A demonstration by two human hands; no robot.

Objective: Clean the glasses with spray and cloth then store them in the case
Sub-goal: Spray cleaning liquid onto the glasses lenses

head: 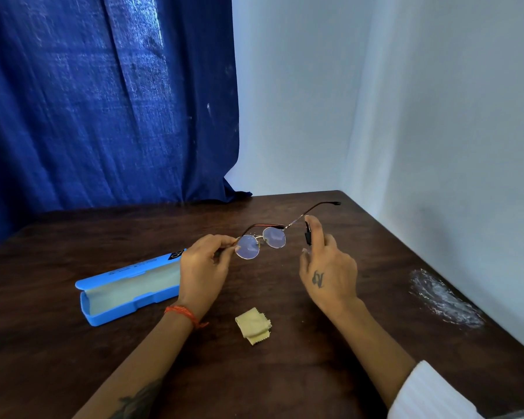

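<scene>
A dark wooden tabletop (133, 343) is being used as the work surface, with a blue curtain (103, 101) hanging behind it and a pale wall (436, 116) running along the right. A blue case (127, 288) is lying open on the tabletop to the left, its pale lining being shown upward. A folded yellow cloth (253, 325) is resting near the front, between the two forearms and touched by neither. The glasses (262, 241) are being held up above the tabletop with both temples unfolded.

A spill of risk is being judged here: spray may be being aimed past the lenses and onto the tabletop or the open case, since the nozzle is being held just beside the frame at an angle. The glasses are being supported at one end only, so a twist or drop may be being invited once the lenses are wetted.

The left hand (204, 267) is being closed in a pinch grip on the frame's left end. The right hand (328, 267) is being curled around a small dark spray bottle (307, 235), with the forefinger being laid over its top.
</scene>
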